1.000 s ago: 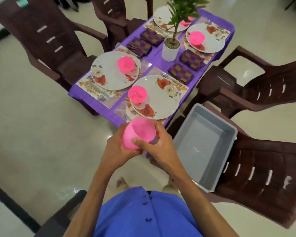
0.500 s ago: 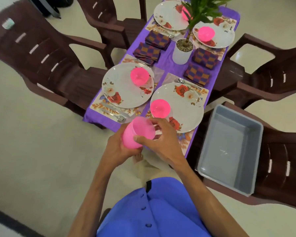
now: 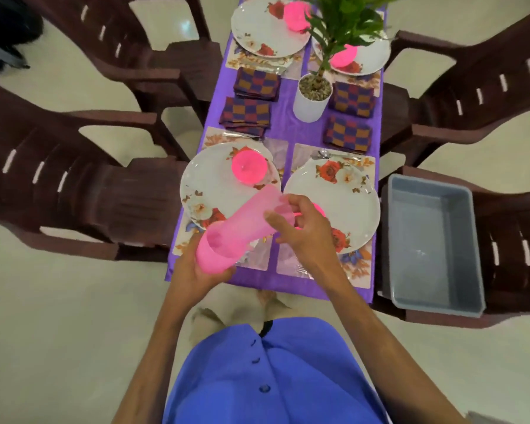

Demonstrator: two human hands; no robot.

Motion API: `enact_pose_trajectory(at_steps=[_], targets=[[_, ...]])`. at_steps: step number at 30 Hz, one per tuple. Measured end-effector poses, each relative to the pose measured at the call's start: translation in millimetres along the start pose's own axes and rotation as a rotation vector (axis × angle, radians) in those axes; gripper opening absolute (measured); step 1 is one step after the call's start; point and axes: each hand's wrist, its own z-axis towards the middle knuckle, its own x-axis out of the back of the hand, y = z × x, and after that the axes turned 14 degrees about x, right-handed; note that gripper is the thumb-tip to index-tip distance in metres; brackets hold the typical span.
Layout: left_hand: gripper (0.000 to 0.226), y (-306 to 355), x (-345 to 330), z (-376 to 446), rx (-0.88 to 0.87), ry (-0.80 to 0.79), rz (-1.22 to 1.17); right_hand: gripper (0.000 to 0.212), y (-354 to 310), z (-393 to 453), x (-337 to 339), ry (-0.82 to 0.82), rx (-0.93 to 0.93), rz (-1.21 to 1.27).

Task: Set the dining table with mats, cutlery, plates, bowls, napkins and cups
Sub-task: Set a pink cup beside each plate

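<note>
The left hand [image 3: 196,270] grips the base of a nested stack of translucent pink plastic cups [image 3: 236,228], tilted over the near left white floral plate [image 3: 205,185]. The right hand [image 3: 300,228] pinches the top rim, probably separating one cup; pull straight along the stack, bracing the base.

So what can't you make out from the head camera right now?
- Pink cups in both hands: motion blur, so their count is unclear.
- Bowl on the near right plate: mostly behind the right hand.
- Cutlery above that plate: too small to identify.
- Far right plate: covered by the plant.
</note>
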Motion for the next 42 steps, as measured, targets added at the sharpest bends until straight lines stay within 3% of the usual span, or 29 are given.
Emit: enact_pose_trajectory(at_steps=[3, 9, 15, 21, 32, 37, 42], targets=[[0.080, -2.7, 29.7, 28.2, -0.022, -0.041, -0.022, 0.063, -5.3, 2.5, -17.7, 0.154, -0.047, 0.033], [0.084, -10.1, 105.7, 69.5, -0.112, -0.171, 0.021, 0.085, -17.2, -25.2, -83.3, 0.448, -0.125, -0.021], [0.079, -9.9, 175.6, 87.3, -0.189, -0.314, 0.119, 0.086, -38.0, -85.3, -162.0, 0.709, -0.230, 0.003], [0.088, -16.5, 208.7, 100.3, -0.208, -0.365, 0.120, 0.085, -44.1, -119.7, -205.6, 0.838, -0.293, 0.062], [0.090, -23.6, 209.4, 103.6, -0.212, -0.409, 0.115, 0.069, -47.3, -119.1, -208.3, 1.058, -0.240, 0.092], [0.099, -29.3, 214.8, 115.4, -0.188, -0.409, 0.130, 0.087, -44.1, -120.0, -210.7, 1.156, -0.256, 0.036], [0.095, -27.0, 220.3, 121.8, -0.187, -0.453, 0.108, 0.092, -44.9, -129.2, -221.4, 1.249, -0.286, -0.015]])
